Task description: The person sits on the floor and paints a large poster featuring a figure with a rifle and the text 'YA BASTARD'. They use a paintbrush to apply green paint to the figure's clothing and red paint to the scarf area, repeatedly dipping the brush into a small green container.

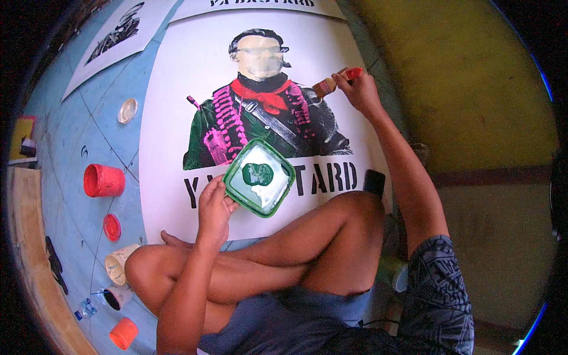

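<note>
My right hand (pixel 358 90) is closed around the red handle of a flat paintbrush (pixel 326 87). Its bristles rest at the shoulder of the painted figure, though contact with the paper is hard to make out. My left hand (pixel 215 207) grips the edge of a square, green-rimmed lid (pixel 277 192) with a puddle of dark green paint (pixel 256 174) on it. The lid hovers over the lower part of a large white poster (pixel 168 118). On the poster is a figure in dark clothes with a red neckerchief and pink bandoliers; green covers part of the jacket.
Left of the poster, on blue tiles, stand a red paint pot (pixel 105 180), a red lid (pixel 112 227), a pale lid (pixel 127 110), a cream tub (pixel 121 263) and an orange cup (pixel 123 333). Another print (pixel 118 44) lies far left. My crossed legs border the poster's near edge.
</note>
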A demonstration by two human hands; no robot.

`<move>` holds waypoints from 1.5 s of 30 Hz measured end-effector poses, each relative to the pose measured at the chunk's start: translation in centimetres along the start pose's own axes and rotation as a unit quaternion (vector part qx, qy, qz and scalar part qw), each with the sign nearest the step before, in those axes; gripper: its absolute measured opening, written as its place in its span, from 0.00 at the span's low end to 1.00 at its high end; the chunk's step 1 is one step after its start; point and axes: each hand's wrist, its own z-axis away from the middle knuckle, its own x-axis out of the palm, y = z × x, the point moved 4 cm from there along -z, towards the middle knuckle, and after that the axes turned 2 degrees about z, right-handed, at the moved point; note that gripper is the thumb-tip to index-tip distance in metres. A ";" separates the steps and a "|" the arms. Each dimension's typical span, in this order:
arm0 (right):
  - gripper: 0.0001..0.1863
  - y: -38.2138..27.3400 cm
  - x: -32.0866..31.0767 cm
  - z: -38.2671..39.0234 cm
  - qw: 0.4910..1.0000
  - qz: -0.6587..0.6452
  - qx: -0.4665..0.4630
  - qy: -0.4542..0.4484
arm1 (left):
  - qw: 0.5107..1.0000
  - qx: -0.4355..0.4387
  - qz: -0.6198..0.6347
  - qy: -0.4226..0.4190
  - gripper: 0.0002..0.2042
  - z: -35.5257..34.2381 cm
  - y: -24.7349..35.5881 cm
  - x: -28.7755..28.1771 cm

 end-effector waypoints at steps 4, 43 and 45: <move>0.14 0.7 1.0 -0.9 1.000 0.017 0.006 -0.025 | 1.000 -0.007 -0.003 -0.008 0.14 -0.2 -0.2 -0.2; 0.15 -0.1 4.3 -7.5 0.983 0.069 -0.065 -0.160 | 0.999 -0.023 0.007 -0.029 0.14 0.3 -0.1 0.5; 0.16 0.4 4.6 -7.7 0.984 0.050 -0.081 -0.153 | 0.999 -0.024 0.006 -0.032 0.14 0.4 0.0 0.7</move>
